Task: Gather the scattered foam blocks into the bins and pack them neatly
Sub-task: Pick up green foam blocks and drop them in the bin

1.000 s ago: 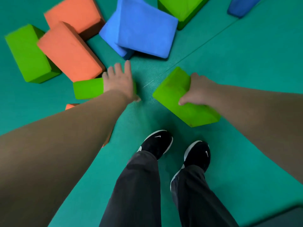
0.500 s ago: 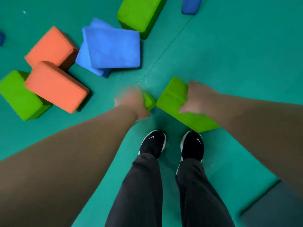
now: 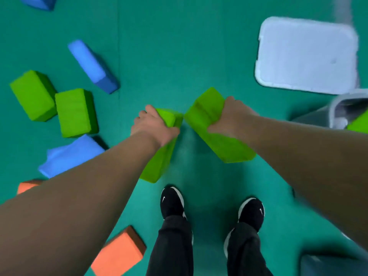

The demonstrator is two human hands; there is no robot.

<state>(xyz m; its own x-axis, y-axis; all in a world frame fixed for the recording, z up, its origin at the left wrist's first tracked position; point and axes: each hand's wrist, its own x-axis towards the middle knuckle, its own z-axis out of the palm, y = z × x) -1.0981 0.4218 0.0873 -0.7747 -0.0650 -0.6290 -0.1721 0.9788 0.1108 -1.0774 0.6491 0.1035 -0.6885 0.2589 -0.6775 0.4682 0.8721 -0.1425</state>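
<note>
Nearest in, black shoes [image 3: 172, 202] planted on the green floor [image 3: 179, 46], with an orange block [image 3: 119, 253] just to their left. Up a touch: left grip [image 3: 153, 124] curled round the far end of a green block [image 3: 159, 162], held ahead of the shoes, its length slanting back toward them. Right beside it, right grip [image 3: 231, 116] clamped over a second green block [image 3: 207, 114], tilted, the top corners of the two almost meeting. Out left, a blue block [image 3: 69, 154], then two green blocks [image 3: 76, 112] side by side, and a slim blue block [image 3: 91, 65] beyond. At the right edge, a grey bin [image 3: 338, 104] with a third green block [image 3: 358, 123] inside. Farthest, a white lid [image 3: 306, 54] flat on the floor.
</note>
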